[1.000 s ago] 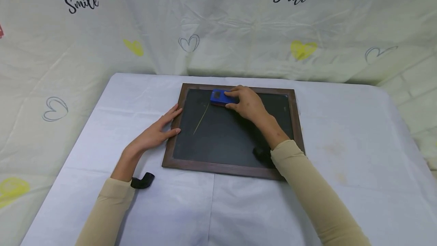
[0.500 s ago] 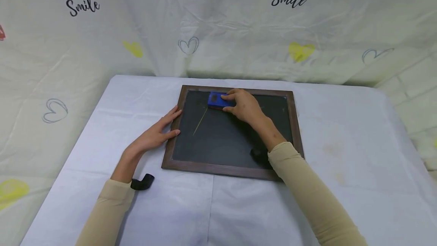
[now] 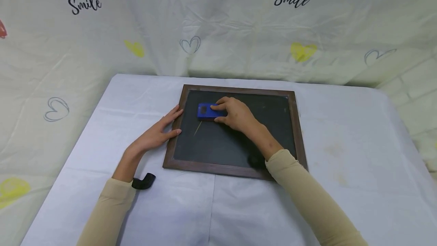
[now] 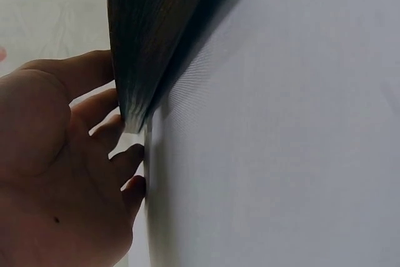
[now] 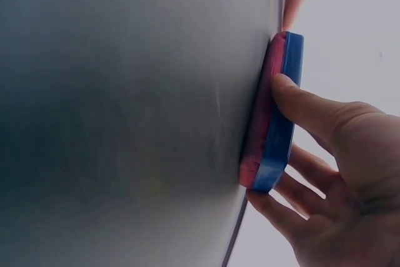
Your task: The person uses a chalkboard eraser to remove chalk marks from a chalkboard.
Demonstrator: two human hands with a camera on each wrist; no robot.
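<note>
A chalkboard with a brown wooden frame lies flat on the table. My right hand grips a blue chalkboard eraser between thumb and fingers, its pad against the dark surface in the upper left part. In the right wrist view the eraser shows a blue back and a reddish felt side. Just below it runs a short, thin yellow chalk line. At the board's left edge, my left hand rests with fingers spread and fairly straight, thumb and fingertips on the frame.
A white cloth covers the table. Behind it hangs a pale printed curtain with hearts and lettering. A black wrist camera piece sticks out from the left sleeve; a similar dark one shows by the right sleeve, over the board.
My right hand has moved the eraser down and to the left along the yellow line, which is now shorter. The left hand stays at the frame.
</note>
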